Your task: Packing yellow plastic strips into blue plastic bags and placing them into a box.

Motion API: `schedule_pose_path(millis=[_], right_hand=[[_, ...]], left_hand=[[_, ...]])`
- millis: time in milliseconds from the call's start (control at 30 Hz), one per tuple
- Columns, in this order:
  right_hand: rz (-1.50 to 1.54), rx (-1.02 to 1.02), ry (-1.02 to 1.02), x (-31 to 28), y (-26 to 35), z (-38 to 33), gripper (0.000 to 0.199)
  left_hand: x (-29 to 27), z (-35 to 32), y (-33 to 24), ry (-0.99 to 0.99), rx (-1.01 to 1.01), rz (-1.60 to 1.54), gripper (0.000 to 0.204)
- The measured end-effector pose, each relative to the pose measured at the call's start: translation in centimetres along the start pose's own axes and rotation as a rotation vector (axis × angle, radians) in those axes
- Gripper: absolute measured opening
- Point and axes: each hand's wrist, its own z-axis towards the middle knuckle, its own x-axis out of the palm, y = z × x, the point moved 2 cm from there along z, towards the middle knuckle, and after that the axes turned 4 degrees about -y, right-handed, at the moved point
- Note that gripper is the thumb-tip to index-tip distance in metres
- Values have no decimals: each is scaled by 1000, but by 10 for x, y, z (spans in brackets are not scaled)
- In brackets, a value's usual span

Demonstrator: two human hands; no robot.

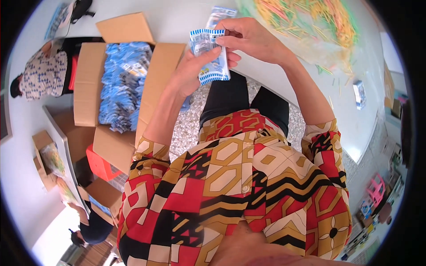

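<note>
My left hand [191, 70] holds a small blue-and-white plastic packet [214, 66] in front of me, thumb across its face and fingers behind. Striped bands run along the packet's top and bottom edges. At least one more packet edge seems to show behind it. From the right, my right hand [252, 41] is closed at the packet's upper right corner, thumb and forefinger pinched together. Just beyond my hands, a similar packet [220, 13] lies on the white table [177, 13].
Left of me, an open cardboard box [85, 84] is filled with blue packets [124, 88]. Thin coloured sticks [310, 24] lie in clear plastic at the far right. One packet [359, 94] rests near the table's right edge. Two other people [44, 73] are at the left.
</note>
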Motion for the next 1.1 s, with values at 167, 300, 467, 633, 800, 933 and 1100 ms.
schedule_pose_path(millis=[167, 300, 467, 633, 800, 933, 1100], right_hand=[[111, 5, 46, -33, -6, -37, 18], [-3, -23, -19, -45, -11, -55, 18], [-98, 40, -178, -49, -1, -70, 17], [-114, 7, -226, -43, -3, -71, 15], [-192, -20, -162, -47, 4, -68, 13], [-166, -118, -90, -48, 5, -65, 12], [-7, -42, -172, -42, 6, -61, 13]], left_hand=[[38, 12, 9, 194, -89, -102, 33], [52, 18, 11, 201, -135, 8, 31], [67, 23, 17, 101, 31, 142, 25], [64, 23, 25, 88, 19, 181, 25], [62, 16, 18, 138, -86, 12, 26], [57, 16, 20, 232, -153, -71, 26], [53, 17, 25, 127, -81, -94, 24]])
